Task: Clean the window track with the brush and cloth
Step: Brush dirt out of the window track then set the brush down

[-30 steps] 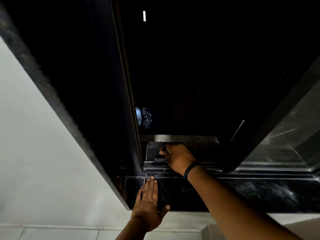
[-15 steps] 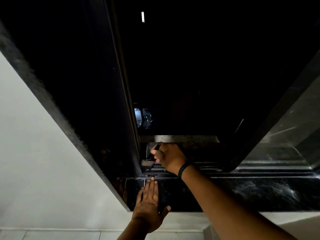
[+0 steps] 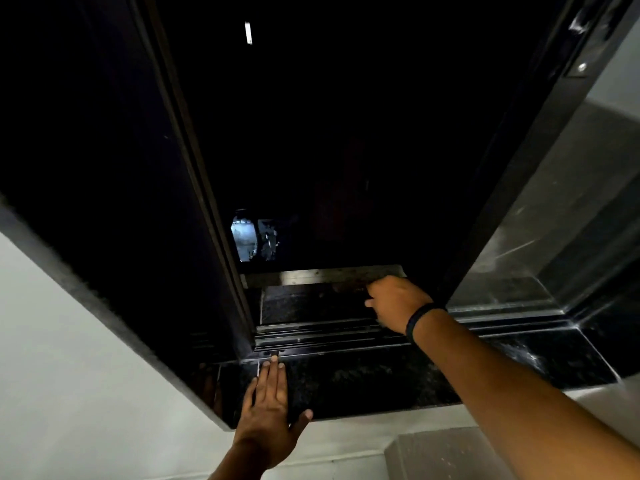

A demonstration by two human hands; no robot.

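Black granite sill (image 3: 363, 382) is pressed flat by the open left hand (image 3: 268, 414) at its front edge, while the curled right hand (image 3: 398, 301), its contents unseen, is held over the window track (image 3: 318, 336), bare leftward.

Window track (image 3: 322, 336): dark parallel metal rails along black sill.

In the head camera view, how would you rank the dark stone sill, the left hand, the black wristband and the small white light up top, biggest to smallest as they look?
1. Dark stone sill
2. Left hand, though it looks bigger for being near the camera
3. Black wristband
4. Small white light
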